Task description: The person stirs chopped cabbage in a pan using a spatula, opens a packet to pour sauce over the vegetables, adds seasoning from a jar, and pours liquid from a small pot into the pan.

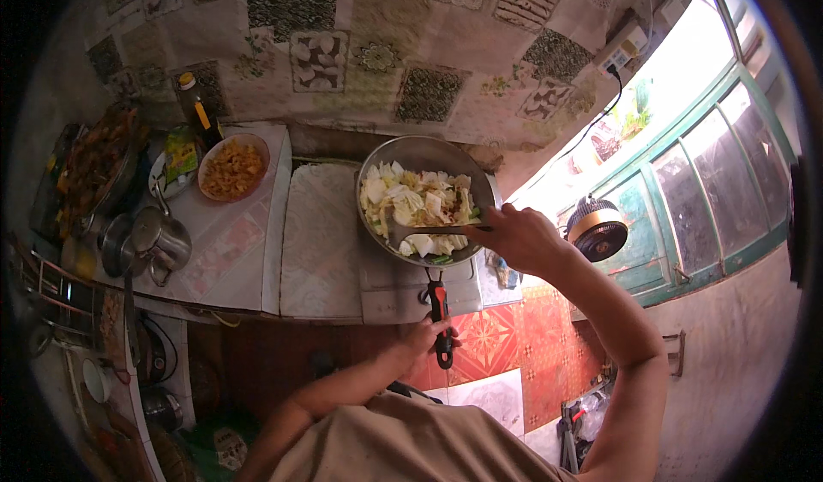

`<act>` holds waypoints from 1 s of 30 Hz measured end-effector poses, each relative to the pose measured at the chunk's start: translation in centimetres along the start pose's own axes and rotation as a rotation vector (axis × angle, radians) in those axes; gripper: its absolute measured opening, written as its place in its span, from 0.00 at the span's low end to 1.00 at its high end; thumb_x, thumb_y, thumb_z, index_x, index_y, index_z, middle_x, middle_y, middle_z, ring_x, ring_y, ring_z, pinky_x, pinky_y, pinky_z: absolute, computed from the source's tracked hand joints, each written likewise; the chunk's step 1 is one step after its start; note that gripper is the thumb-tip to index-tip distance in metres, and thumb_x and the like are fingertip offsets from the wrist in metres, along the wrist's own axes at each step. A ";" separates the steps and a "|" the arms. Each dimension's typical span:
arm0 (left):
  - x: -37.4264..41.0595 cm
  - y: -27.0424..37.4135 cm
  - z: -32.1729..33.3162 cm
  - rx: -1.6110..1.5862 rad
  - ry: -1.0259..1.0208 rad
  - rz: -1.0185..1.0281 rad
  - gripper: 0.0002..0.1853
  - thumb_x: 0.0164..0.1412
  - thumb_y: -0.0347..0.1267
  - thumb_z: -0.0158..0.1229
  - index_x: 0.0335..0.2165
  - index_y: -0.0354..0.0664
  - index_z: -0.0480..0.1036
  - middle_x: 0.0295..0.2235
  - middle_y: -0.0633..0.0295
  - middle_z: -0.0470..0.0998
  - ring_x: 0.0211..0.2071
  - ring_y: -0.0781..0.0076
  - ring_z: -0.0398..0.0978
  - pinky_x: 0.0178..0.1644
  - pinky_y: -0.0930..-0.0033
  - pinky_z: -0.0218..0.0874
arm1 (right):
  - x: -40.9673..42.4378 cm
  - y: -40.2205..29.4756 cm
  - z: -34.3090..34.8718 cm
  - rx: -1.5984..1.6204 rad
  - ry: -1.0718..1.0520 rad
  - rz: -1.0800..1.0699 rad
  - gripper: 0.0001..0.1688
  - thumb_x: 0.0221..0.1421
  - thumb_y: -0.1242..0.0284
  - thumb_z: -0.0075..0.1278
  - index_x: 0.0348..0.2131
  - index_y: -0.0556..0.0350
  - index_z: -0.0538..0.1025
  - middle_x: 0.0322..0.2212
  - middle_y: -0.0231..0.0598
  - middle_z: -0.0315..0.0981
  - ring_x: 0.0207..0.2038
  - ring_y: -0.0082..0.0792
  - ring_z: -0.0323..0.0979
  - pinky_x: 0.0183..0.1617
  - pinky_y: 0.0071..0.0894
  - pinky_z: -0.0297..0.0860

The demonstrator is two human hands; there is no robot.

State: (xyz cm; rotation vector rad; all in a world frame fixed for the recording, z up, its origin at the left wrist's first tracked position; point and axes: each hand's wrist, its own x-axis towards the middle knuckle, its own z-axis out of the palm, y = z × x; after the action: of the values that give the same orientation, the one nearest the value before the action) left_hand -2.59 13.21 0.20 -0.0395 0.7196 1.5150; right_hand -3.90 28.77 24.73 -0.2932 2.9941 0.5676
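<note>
My left hand (429, 340) grips the black-and-red handle (440, 308) of a wok (421, 147). The wok sits on a stove (392, 298) and holds chopped cabbage (406, 204) with some green pieces and a brownish patch on the right. Over the wok's right rim, my right hand (521, 237) is closed around the dark handle of a spatula (443, 230). Its blade lies low on the left side among the cabbage, partly hidden there.
Left on the counter stand a bowl of orange-brown food (233, 168), a dark bottle with a yellow cap (196, 106), a metal pot (162, 237) and a plate with a green packet (180, 154). A small fan (596, 228) is at the right, by the open green-framed window (669, 225).
</note>
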 end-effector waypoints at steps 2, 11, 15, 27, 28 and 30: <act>-0.3 0.1 0.6 0.028 0.010 -0.003 0.18 0.55 0.33 0.45 0.44 0.44 0.54 0.23 0.59 0.67 0.24 0.67 0.69 0.31 0.64 0.64 | 2.6 0.2 1.6 -0.035 0.081 -0.149 0.15 0.42 0.72 0.41 0.35 0.46 0.70 0.25 0.36 0.62 0.31 0.34 0.65 0.27 0.29 0.67; -0.8 0.2 1.2 0.037 0.002 0.002 0.20 0.55 0.33 0.44 0.46 0.43 0.52 0.23 0.59 0.66 0.25 0.67 0.68 0.32 0.64 0.63 | 7.9 3.3 6.0 0.083 -0.198 0.239 0.16 0.43 0.73 0.42 0.36 0.46 0.69 0.30 0.42 0.67 0.30 0.39 0.69 0.28 0.33 0.67; -0.4 -0.3 0.7 0.020 -0.006 0.004 0.20 0.55 0.33 0.44 0.46 0.43 0.52 0.23 0.59 0.67 0.25 0.67 0.69 0.31 0.64 0.63 | 2.7 3.4 7.8 0.304 -0.106 0.368 0.17 0.42 0.73 0.42 0.37 0.45 0.69 0.25 0.47 0.68 0.28 0.43 0.70 0.28 0.36 0.67; -0.2 -0.2 0.6 0.042 0.006 -0.023 0.20 0.55 0.33 0.44 0.46 0.44 0.52 0.24 0.58 0.67 0.25 0.65 0.70 0.32 0.65 0.63 | 5.6 2.6 4.9 0.080 0.066 0.337 0.15 0.44 0.74 0.41 0.36 0.55 0.70 0.25 0.44 0.68 0.27 0.38 0.70 0.26 0.33 0.67; -0.1 -0.4 0.6 0.042 -0.017 -0.016 0.20 0.55 0.33 0.44 0.46 0.44 0.52 0.24 0.58 0.67 0.25 0.65 0.70 0.32 0.65 0.63 | 7.1 2.6 6.0 0.061 0.010 0.380 0.14 0.43 0.74 0.41 0.34 0.56 0.70 0.26 0.44 0.68 0.29 0.37 0.70 0.27 0.32 0.67; -0.2 -0.6 0.4 0.036 -0.047 -0.001 0.20 0.55 0.33 0.44 0.46 0.43 0.52 0.24 0.58 0.67 0.25 0.65 0.70 0.32 0.65 0.63 | 9.6 2.4 7.6 0.035 -0.103 0.451 0.12 0.43 0.73 0.41 0.31 0.57 0.72 0.28 0.43 0.69 0.31 0.35 0.70 0.30 0.30 0.68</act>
State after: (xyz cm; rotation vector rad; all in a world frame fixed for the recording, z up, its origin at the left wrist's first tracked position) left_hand -1.90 13.18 0.32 0.0232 0.7085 1.4972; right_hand -13.44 32.10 17.48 0.4125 2.9662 0.5397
